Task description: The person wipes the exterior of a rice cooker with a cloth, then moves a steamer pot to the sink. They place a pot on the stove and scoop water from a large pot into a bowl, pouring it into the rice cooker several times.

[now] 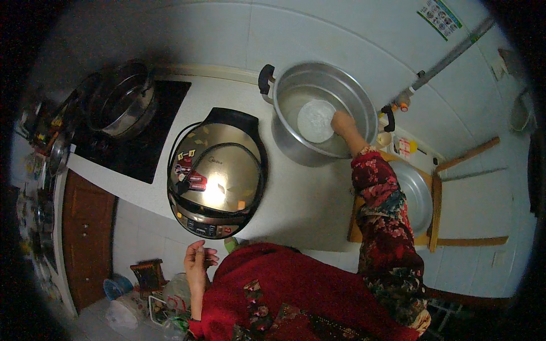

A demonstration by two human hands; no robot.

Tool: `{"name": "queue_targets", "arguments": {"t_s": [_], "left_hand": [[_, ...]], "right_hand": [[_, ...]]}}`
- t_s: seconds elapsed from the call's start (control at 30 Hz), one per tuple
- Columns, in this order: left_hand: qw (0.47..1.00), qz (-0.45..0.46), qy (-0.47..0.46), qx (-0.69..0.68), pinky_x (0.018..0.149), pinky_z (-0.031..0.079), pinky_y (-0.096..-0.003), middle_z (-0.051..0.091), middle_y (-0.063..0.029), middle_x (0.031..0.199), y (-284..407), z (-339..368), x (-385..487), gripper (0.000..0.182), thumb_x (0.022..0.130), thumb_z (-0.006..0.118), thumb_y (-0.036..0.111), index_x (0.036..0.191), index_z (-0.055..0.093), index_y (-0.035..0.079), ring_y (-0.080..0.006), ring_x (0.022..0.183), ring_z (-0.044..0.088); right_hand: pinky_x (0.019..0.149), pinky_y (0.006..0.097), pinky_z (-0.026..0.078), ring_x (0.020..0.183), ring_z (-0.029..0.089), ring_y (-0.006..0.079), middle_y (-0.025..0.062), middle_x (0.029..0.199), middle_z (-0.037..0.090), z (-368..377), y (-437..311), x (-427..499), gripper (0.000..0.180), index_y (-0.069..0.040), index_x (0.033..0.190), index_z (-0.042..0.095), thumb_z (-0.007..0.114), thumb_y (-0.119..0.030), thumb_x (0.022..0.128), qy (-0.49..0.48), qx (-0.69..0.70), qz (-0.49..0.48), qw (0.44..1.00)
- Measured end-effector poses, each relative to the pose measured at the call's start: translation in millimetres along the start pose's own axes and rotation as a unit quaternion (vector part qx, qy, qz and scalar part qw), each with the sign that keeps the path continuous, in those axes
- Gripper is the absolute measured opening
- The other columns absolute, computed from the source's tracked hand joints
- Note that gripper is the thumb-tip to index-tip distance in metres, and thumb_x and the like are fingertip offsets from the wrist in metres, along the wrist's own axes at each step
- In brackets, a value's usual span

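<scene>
My right hand (pixel 344 125) reaches over the rim into a tall aluminium pot (pixel 290 147) with black handles. Its fingers grip the edge of a round, pale vessel (pixel 315 121), which looks like a bowl. Whitish liquid seems to lie around it in the pot; whether the bowl is full is not clear. Below the front of a Midea electric cooker (pixel 239 162), my left hand (pixel 199 260) hangs with loosely bent fingers apart, holding nothing. The cooker's gold lid is down, with its power cord lying over the top.
A black cooktop (pixel 132 157) at the left carries a steel pot (pixel 128 115). An aluminium basin (pixel 411 198) rests on a wooden board at the right, partly behind my sleeve. A pipe with a valve (pixel 403 102) runs along the wall. Bags and a blue basin (pixel 118 287) stand on the floor.
</scene>
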State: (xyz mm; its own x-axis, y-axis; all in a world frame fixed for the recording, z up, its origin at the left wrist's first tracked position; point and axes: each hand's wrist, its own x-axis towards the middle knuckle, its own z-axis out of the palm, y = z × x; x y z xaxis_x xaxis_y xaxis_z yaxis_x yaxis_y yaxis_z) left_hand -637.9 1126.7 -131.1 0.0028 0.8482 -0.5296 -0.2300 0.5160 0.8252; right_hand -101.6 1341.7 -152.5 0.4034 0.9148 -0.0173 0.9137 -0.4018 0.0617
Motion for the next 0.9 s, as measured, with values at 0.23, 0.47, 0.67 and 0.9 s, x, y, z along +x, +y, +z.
{"name": "queue_targets", "arguments": {"t_s": [0.23, 0.47, 0.67, 0.9], "left_hand": [[1.000, -0.011, 0.001, 0.007, 0.055, 0.046, -0.0255, 0.061, -0.0093, 0.077, -1.9, 2.1, 5.1, 0.021, 0.092, 0.049, 0.021, 0.106, 0.050, 0.005, -0.0151, 0.060, 0.057], [0.999, -0.019, -0.019, 0.017, 0.055, 0.046, -0.0257, 0.061, -0.0096, 0.079, -6.5, 8.4, 8.6, 0.022, 0.092, 0.048, 0.021, 0.106, 0.050, 0.004, -0.0147, 0.061, 0.056], [0.998, -0.030, -0.046, 0.022, 0.055, 0.047, -0.0258, 0.060, -0.0099, 0.079, -9.2, 12.2, 10.1, 0.023, 0.093, 0.047, 0.021, 0.107, 0.049, 0.003, -0.0142, 0.061, 0.056], [0.997, -0.045, -0.058, 0.031, 0.056, 0.047, -0.0258, 0.060, -0.0104, 0.080, -14.2, 15.1, 8.9, 0.024, 0.093, 0.047, 0.021, 0.108, 0.047, 0.002, -0.0149, 0.062, 0.057]], "right_hand": [[0.036, 0.0332, 0.040, 0.039, 0.050, 0.0182, 0.0124, 0.055, 0.056, 24.7, 21.0, 17.7, 0.019, 0.004, 0.078, 0.059, 0.043, -0.005, 0.078, -0.196, 0.329, 0.186, 0.905], [0.032, 0.0309, 0.034, 0.039, 0.046, 0.0160, 0.0124, 0.057, 0.056, -20.0, 16.2, 2.9, 0.018, 0.008, 0.073, 0.054, 0.042, -0.005, 0.079, -0.246, 0.409, 0.164, 0.863], [0.031, 0.0281, 0.033, 0.039, 0.046, 0.0150, 0.0132, 0.059, 0.057, -25.8, 22.6, -9.3, 0.016, 0.009, 0.076, 0.052, 0.043, -0.004, 0.078, -0.215, 0.506, 0.183, 0.815], [0.032, 0.0247, 0.031, 0.039, 0.043, 0.0124, 0.0146, 0.061, 0.057, -66.0, 19.7, -28.4, 0.017, 0.009, 0.078, 0.050, 0.045, -0.008, 0.078, -0.165, 0.556, 0.182, 0.794]]}}
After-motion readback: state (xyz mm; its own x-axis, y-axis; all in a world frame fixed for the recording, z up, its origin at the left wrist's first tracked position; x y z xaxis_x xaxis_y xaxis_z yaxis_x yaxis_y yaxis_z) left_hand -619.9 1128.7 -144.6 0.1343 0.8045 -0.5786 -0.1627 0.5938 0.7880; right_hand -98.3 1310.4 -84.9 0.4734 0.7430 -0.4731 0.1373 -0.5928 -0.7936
